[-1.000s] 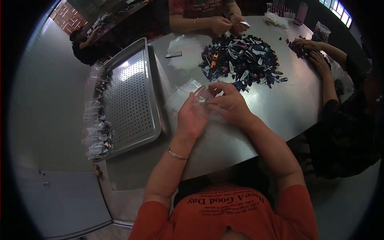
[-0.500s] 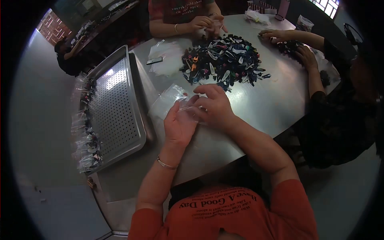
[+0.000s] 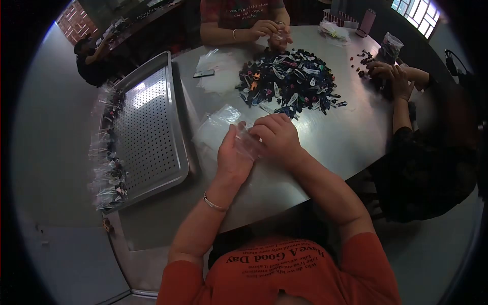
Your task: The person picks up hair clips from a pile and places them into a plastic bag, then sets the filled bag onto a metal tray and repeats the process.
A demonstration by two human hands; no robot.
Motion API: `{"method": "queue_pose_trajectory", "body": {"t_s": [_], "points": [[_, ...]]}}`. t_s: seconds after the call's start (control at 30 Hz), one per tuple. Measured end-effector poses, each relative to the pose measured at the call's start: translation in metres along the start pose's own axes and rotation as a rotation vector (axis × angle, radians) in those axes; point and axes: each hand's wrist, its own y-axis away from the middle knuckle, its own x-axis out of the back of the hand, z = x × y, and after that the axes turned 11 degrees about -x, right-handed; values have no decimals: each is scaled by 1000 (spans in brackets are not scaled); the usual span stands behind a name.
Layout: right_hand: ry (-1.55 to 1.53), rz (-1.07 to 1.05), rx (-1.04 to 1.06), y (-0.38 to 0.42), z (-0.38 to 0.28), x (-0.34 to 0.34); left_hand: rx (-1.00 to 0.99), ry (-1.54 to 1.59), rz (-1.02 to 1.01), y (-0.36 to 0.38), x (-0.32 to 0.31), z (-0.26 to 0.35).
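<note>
My left hand (image 3: 235, 155), palm up, holds a clear plastic bag (image 3: 248, 144) between thumb and fingers. My right hand (image 3: 277, 134) pinches the bag's right side with bent fingers. More clear bags (image 3: 217, 124) lie flat on the metal table just beyond my left hand. Past my hands sits a large pile of hair clips (image 3: 290, 81), mostly dark, with some white and orange ones.
A perforated metal tray (image 3: 147, 127) stands at the left, with filled bags (image 3: 109, 178) along its outer edge. Bags with a dark flat object (image 3: 204, 73) lie behind. Two co-workers' hands (image 3: 269, 31) (image 3: 394, 79) work across the metal table (image 3: 325, 147). A pink bottle (image 3: 366, 23) stands behind.
My right hand has closed in on the bag, its fingers now more bent. The co-worker's hands at the right have moved together and farther back, with small dark pieces now visible beside them.
</note>
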Motion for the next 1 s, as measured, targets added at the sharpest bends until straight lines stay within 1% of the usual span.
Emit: {"method": "queue_pose_trajectory", "body": {"t_s": [0.1,0.17,0.2,0.27,0.3,0.37,0.4,0.47,0.5,0.53,0.6,0.63,0.7,0.73,0.8,0.87,0.93,1.0], "points": [[-7,-38,-9,2,2,0,40,47,-51,-2,4,-2],[-221,-140,-233,6,3,-1,27,16,-19,-1,2,-3],[-215,-146,-231,4,4,4,29,25,-20,-3,5,-4],[-522,-228,-346,-3,6,19,23,74,29,-8,15,-3],[-498,-225,-403,-5,8,26,24,80,30,-8,14,1],[-425,-101,-520,-5,19,32,20,131,72,-9,14,8],[-360,-9,-629,-6,27,32,11,165,99,-11,17,11],[-122,74,-660,-4,49,35,2,162,123,-11,14,15],[-21,12,-764,-4,55,38,-10,152,146,-11,13,16],[-15,8,-765,-2,57,38,-6,158,147,-12,14,17],[177,-134,-793,0,59,40,-10,173,143,-14,17,16],[183,-136,-788,2,56,39,-10,181,140,-15,18,15],[374,-265,-660,7,49,34,-5,171,137,-16,20,15],[364,-312,-675,6,49,33,-5,179,137,-16,20,15],[354,-306,-668,9,53,32,-4,170,164,-16,19,14],[343,-298,-655,11,57,32,-3,181,143,-17,21,13],[306,-319,-724,11,58,35,-6,191,123,-16,19,14],[269,-310,-743,11,60,36,-7,169,162,-16,15,14]]}}
